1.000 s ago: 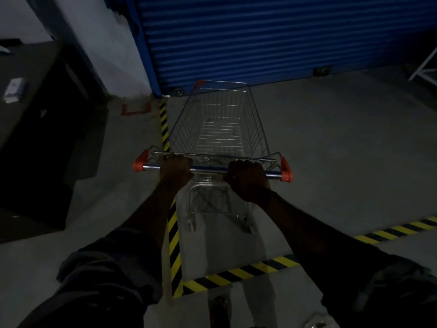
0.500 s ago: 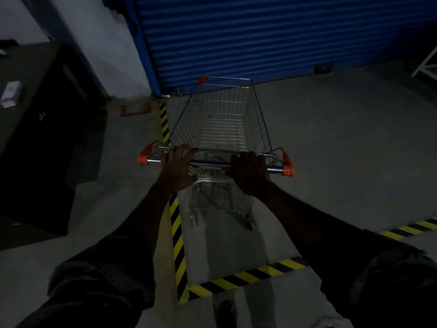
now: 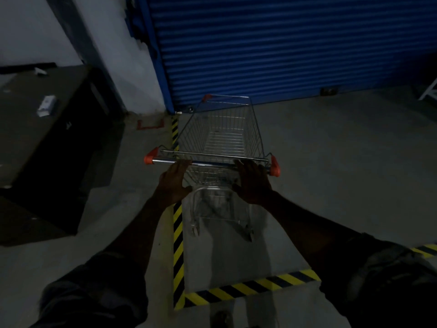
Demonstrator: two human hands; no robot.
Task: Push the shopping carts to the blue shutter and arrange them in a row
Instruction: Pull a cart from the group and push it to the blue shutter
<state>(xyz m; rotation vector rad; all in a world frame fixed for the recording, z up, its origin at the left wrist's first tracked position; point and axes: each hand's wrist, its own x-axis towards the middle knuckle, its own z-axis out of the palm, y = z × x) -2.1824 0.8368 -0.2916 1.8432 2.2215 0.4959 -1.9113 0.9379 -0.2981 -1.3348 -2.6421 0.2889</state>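
Head view, silver wire shopping cart (image 3: 222, 138) — orange handle caps (image 3: 150, 159)

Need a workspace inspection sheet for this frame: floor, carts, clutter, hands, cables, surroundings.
Surface: grey concrete floor; yellow-black hazard tape runs in an L beside and behind the cart.
Job's things: one empty wire shopping cart, its nose near the left end of the blue shutter; no other cart seen.
Clutter: red U-shaped piece on the floor; small white box on the dark cabinet.
Hands: left hand and right hand have straight fingers, with fingertips at the handle bar.
Cables: nothing seen.
Surroundings: pale wall at left, white frame at right edge; dim light.
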